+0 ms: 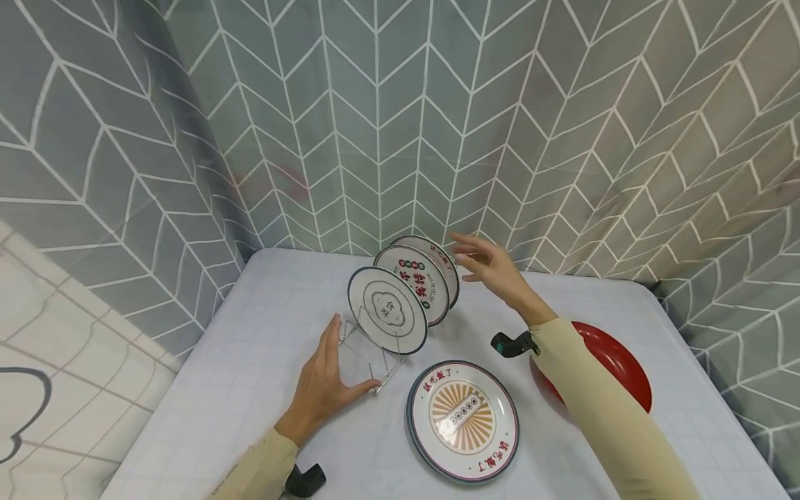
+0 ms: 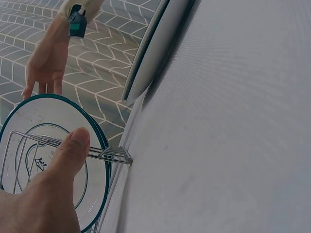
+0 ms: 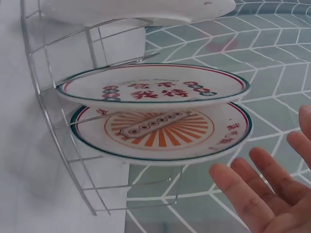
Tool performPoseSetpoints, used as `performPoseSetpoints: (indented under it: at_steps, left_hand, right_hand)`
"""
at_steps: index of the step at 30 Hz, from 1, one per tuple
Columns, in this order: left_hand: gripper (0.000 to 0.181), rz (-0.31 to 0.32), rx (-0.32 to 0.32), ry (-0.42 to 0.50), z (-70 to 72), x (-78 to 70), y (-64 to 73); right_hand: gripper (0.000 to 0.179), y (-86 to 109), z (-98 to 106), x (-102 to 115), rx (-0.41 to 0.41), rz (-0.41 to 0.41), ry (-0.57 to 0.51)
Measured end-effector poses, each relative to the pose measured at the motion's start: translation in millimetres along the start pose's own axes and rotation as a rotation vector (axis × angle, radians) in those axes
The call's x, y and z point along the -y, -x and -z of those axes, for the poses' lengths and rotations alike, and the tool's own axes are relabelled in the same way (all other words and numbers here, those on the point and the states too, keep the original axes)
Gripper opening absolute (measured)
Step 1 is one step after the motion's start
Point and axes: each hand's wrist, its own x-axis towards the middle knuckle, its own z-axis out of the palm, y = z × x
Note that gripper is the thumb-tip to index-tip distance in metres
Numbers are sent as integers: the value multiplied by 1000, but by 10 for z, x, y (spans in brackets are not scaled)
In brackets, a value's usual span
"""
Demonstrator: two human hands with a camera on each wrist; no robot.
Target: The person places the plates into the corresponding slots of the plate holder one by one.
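The left hand (image 1: 323,383), thumb and fingers spread, grips the silver wire rack (image 1: 392,373) at its seven o'clock. The right hand (image 1: 496,276), loosely extended, holding nothing, hovers at three o'clock beside the rack's rearmost round, white, dark-rimmed plate (image 1: 448,266).

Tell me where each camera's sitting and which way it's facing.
Head: on the head, facing forward and down at the wire rack and plates; left hand, right hand and sleeves show.
Left wrist: on that wrist, facing across the wire rack; left hand close, right hand and sleeve beyond.
Right wrist: on that wrist, facing plates standing in the wire rack; only part of the right hand shows.
Both wrist views share the right hand and the wire rack.
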Motion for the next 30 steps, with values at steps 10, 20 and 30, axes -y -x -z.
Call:
performPoseSetpoints:
  at_steps: [10, 20, 30]
  left_hand:
    - [131, 15, 6, -2, 10, 8, 8]
    - [130, 18, 12, -4, 13, -7, -3]
    - [130, 13, -1, 0, 15, -17, -11]
  right_hand:
    - [45, 556, 13, -161, 70, -4, 60]
    - [38, 1314, -177, -631, 58, -199, 206]
    - [47, 1648, -232, -915, 172, -262, 153]
